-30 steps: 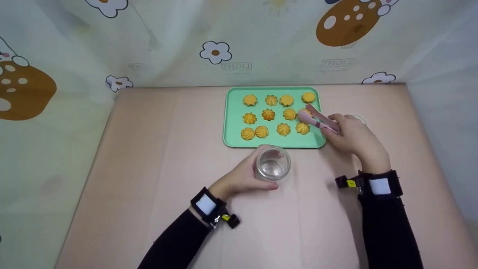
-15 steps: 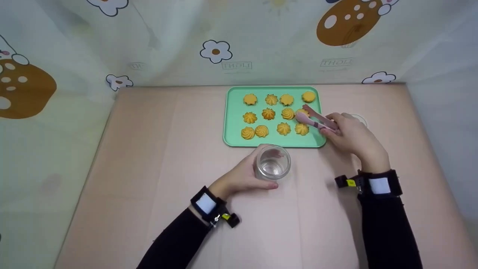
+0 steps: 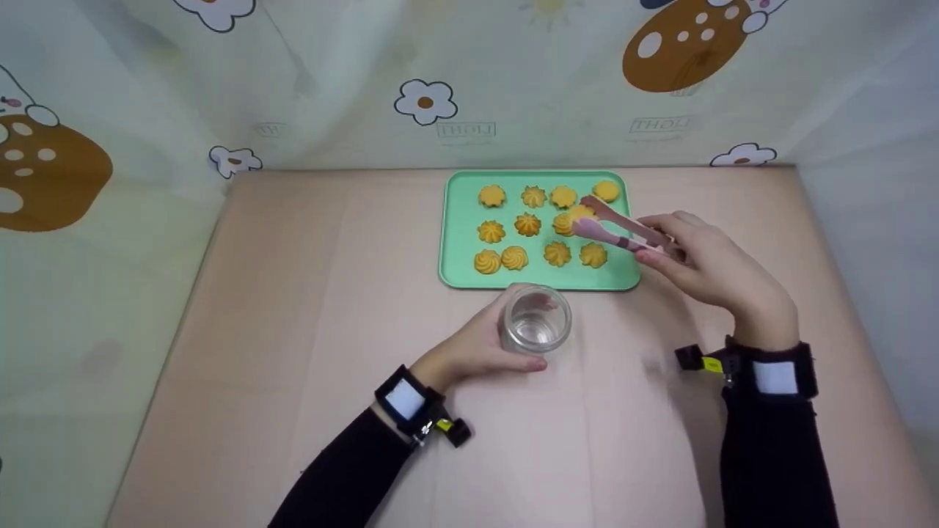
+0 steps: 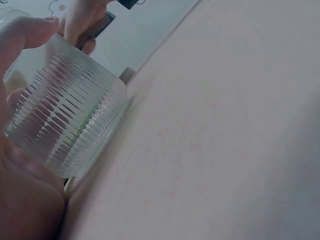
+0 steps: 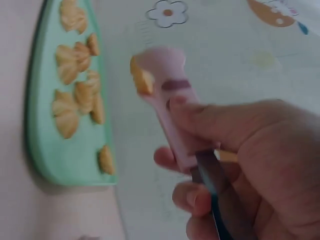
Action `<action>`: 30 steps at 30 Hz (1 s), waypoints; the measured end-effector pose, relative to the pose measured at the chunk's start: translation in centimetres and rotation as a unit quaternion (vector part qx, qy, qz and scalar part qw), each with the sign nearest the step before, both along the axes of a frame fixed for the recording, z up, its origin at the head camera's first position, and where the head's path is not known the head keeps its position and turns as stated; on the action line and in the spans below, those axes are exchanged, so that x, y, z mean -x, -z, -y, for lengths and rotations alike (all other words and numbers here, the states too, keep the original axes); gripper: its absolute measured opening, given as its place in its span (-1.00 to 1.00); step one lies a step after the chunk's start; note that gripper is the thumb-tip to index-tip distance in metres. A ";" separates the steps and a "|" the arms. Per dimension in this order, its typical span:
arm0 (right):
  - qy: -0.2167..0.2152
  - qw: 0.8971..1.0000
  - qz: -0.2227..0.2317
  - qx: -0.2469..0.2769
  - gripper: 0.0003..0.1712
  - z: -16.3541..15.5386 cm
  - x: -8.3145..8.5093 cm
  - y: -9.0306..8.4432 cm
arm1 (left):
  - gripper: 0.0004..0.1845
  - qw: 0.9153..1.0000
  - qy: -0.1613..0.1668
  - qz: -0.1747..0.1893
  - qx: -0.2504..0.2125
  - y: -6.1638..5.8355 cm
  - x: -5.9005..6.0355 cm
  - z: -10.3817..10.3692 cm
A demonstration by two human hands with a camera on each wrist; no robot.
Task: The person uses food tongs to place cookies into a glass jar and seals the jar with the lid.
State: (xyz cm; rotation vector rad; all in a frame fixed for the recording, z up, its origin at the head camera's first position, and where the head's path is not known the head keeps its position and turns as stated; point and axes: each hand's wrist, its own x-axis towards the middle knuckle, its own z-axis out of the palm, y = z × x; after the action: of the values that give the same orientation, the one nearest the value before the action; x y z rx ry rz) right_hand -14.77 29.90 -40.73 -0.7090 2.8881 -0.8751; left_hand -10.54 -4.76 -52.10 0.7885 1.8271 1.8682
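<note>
My right hand (image 3: 726,275) grips pink tongs (image 3: 623,233) over the right part of a green tray (image 3: 458,277). Between the tong tips sits a yellow swirl cookie (image 3: 583,213), overlapping another cookie in the head view. The right wrist view shows the gripped cookie (image 5: 143,80) at the tongs' head (image 5: 162,60), raised above the tray's level. My left hand (image 3: 473,348) is wrapped round a clear glass jar (image 3: 537,323), upright just in front of the tray. Ribbed sides of the jar (image 4: 70,110) fill much of the left wrist view's left side; nothing shows inside from above.
Several yellow cookies (image 3: 527,224) lie in loose rows on the tray. The pale tabletop (image 3: 330,293) runs back to a patterned curtain (image 3: 330,95), which also hangs at both sides. A small grey-brown thing (image 4: 127,75) shows beyond the jar in the left wrist view.
The tongs have picked up a cookie from the tray's middle row and moved it up and slightly left. My right wrist has shifted right. The left hand and jar stay put.
</note>
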 end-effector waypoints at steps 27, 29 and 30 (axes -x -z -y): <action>-0.145 0.989 -0.034 -0.018 -0.63 4.8 -7.7 -6.4 | 0.07 0.999 0.000 -0.003 0.034 0.0 -0.1 0.2; -0.144 0.989 -0.030 -0.028 -0.61 5.0 -7.9 -6.4 | 0.06 1.000 0.001 0.003 0.026 0.1 -0.1 0.1; -0.142 0.989 -0.030 -0.032 -0.60 5.0 -8.0 -6.3 | 0.05 1.000 0.001 0.004 0.022 0.1 -0.1 0.1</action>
State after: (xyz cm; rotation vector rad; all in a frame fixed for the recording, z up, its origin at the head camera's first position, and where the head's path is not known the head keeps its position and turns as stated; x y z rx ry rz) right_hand -6.80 24.87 -34.38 -1.1226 2.7512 -0.7330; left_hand -10.39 -4.87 -52.19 0.7655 1.8549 1.8198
